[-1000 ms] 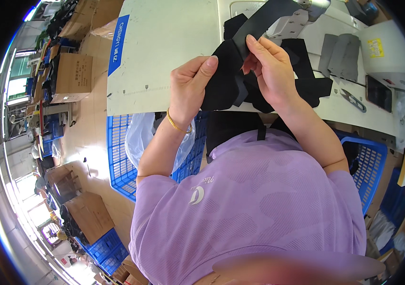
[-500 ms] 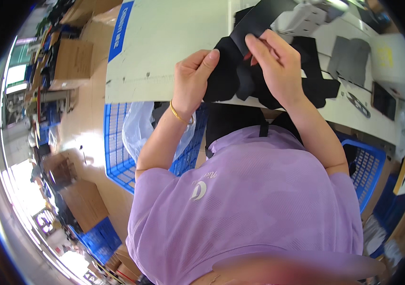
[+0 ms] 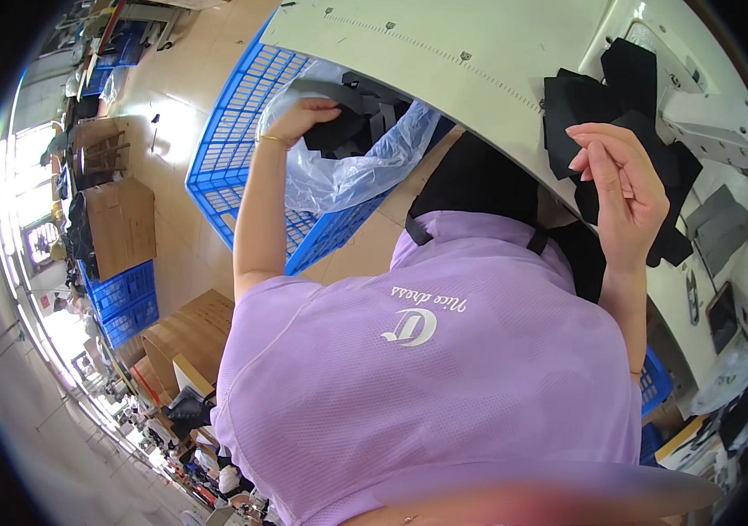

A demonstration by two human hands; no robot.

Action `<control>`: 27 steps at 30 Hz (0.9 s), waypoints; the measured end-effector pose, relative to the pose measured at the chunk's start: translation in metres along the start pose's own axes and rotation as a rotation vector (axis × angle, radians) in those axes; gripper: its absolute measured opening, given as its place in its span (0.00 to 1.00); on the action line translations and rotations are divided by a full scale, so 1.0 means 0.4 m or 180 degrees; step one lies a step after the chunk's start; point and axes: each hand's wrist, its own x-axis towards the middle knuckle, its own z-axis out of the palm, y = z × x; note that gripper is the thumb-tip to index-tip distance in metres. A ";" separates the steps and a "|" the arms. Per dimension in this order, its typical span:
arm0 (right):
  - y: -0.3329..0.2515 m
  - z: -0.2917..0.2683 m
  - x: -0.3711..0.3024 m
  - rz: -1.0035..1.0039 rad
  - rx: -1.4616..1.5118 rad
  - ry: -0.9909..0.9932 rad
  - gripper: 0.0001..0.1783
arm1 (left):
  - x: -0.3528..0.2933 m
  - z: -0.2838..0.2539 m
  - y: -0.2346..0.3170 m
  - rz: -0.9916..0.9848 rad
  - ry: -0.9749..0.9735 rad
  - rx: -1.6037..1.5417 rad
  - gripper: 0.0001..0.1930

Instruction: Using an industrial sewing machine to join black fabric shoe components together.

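My left hand [image 3: 306,119] is down at the basket on the left, its fingers closed on a dark grey fabric piece [image 3: 326,90] at the mouth of a clear plastic bag [image 3: 326,182]. More black and grey pieces lie inside the bag, partly hidden by that hand. My right hand [image 3: 624,188] hovers at the table's near edge, fingers loosely bent and somewhat apart, with nothing visible in them. Behind it, several black fabric pieces [image 3: 571,114] lie in a loose, overlapping pile on the pale table.
The bag lines a blue plastic basket [image 3: 216,167] beside the pale table [image 3: 497,35]. A white machine part [image 3: 712,123] stands at the right, near grey fabric pieces [image 3: 720,230] and a phone [image 3: 723,314]. Cardboard boxes [image 3: 120,226] stand on the floor at left.
My left hand has left the table pieces and moved down-left to the bag, a dark piece with it. My right hand has let go of the black fabric. The view has turned leftward.
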 end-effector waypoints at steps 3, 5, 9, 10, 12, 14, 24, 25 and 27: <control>-0.007 0.000 -0.008 -0.0015 -0.0047 -0.0099 0.06 | 0.064 0.011 -0.155 -0.0147 0.0064 0.0937 0.20; -0.017 -0.009 -0.019 0.0038 -0.0349 -0.0271 0.04 | 0.097 0.016 -0.181 0.0060 0.0524 0.2413 0.22; -0.025 -0.064 -0.106 -0.0206 -0.1130 -0.0121 0.08 | 0.013 0.115 0.023 -0.0083 0.0245 0.4065 0.22; -0.007 -0.082 -0.138 -0.0367 -0.1286 0.0079 0.10 | -0.014 0.126 0.080 0.0107 -0.0150 0.3835 0.21; 0.011 -0.135 -0.198 -0.0324 -0.1799 0.0578 0.10 | -0.125 0.219 0.267 -0.0106 -0.1057 0.1821 0.11; 0.015 -0.178 -0.248 -0.0110 -0.2391 0.1265 0.10 | -0.184 0.294 0.369 0.0425 -0.1428 0.1273 0.07; 0.007 -0.285 -0.283 -0.0042 -0.3389 0.1117 0.23 | -0.154 0.841 0.582 0.4807 -0.1199 0.1563 0.15; -0.002 -0.277 -0.281 -0.0048 -0.3367 0.0871 0.24 | -0.149 0.876 0.579 0.4942 -0.1247 0.1693 0.17; 0.022 -0.269 -0.295 -0.0011 -0.3460 0.0632 0.26 | -0.131 0.919 0.568 0.5066 -0.1153 0.1999 0.20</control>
